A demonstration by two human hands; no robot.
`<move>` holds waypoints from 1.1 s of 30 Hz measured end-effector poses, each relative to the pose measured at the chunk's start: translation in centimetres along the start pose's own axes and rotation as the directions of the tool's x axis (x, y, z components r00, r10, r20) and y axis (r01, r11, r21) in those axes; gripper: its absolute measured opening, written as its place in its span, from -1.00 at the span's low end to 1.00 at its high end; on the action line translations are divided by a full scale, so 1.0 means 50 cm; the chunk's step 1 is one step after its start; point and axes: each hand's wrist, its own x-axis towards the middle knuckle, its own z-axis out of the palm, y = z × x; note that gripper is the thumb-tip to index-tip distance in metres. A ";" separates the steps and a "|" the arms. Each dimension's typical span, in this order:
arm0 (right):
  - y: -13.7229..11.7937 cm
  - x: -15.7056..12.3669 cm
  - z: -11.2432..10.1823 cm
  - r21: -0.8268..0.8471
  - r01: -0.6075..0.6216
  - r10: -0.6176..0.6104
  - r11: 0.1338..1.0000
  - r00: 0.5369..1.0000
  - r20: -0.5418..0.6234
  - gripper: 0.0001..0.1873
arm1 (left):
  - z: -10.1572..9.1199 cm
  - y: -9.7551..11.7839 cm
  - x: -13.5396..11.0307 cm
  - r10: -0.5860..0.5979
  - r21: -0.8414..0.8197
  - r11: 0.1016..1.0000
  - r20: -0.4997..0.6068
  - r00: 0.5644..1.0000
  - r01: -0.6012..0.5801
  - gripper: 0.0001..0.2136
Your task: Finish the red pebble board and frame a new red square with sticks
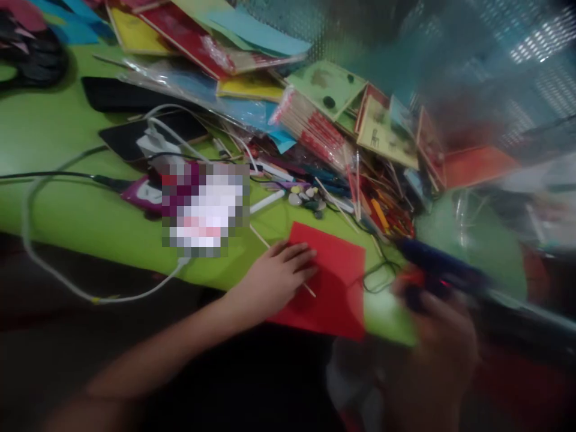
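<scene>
My left hand (279, 276) lies on a red sheet of paper (339, 285), its fingers stretched out flat. A thin wooden stick (309, 290) passes beneath this hand, its ends showing on either side. My right hand (445, 336) is wrapped around a dark blue glue gun (445, 264) to the right of the sheet. Motion blurs the gun and this hand; a small red light glows on the gun. A thin dark cord lies looped between the paper and the gun.
The green table (58, 204) carries a purple power strip (141, 195), white cable (29, 222) and a phone-like pixelated item (207, 207). Behind lie pebbles (308, 198), pens, bagged red-tipped sticks (315, 129) and coloured stick-edged panels (328, 90). A black-gloved-looking object (36, 54) is top left.
</scene>
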 end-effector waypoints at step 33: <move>-0.077 0.134 0.184 -0.309 -0.070 0.181 0.948 0.921 0.344 -0.56 | 0.007 0.004 -0.033 -0.077 -0.031 0.997 -0.073 0.994 0.074 -0.49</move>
